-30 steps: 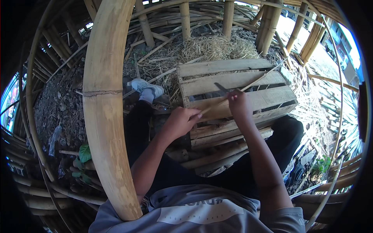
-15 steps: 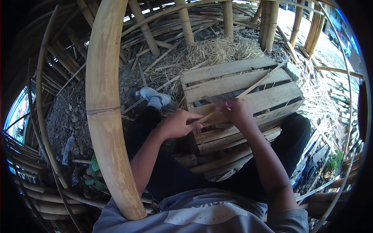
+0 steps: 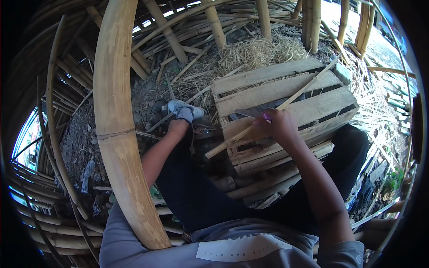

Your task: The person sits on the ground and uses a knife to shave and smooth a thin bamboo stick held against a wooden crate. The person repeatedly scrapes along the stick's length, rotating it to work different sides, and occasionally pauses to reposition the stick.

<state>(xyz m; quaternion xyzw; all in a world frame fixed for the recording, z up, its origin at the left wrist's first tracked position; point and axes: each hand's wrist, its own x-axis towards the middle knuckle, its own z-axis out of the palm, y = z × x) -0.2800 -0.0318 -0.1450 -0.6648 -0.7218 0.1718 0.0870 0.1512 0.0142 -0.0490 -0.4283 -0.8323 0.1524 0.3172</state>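
Observation:
My right hand (image 3: 280, 125) is closed over the wooden crate, gripping a knife and a bamboo strip together. Pink-purple shows on the knife's handle, and its grey blade (image 3: 245, 113) points left. The long, pale bamboo strip (image 3: 300, 93) slants across the slats, its near end past the crate's left side. Over by my left shoe (image 3: 175, 106), my left hand (image 3: 178, 128) is at the ankle and trouser cuff, apart from the strip; its fingers cannot be made out. The slatted wooden crate (image 3: 281, 71) lies before me between my legs.
A thick bamboo pole (image 3: 114, 85) rises close by on my left, in front of my left arm. Straw shavings (image 3: 263, 52) are heaped behind the crate. Bamboo posts (image 3: 263, 20) stand at the back, and bamboo poles (image 3: 263, 185) lie under the crate's near side.
My left hand has let go of the bamboo strip's near end and moved left to my ankle. The right hand still holds the knife and strip over the crate.

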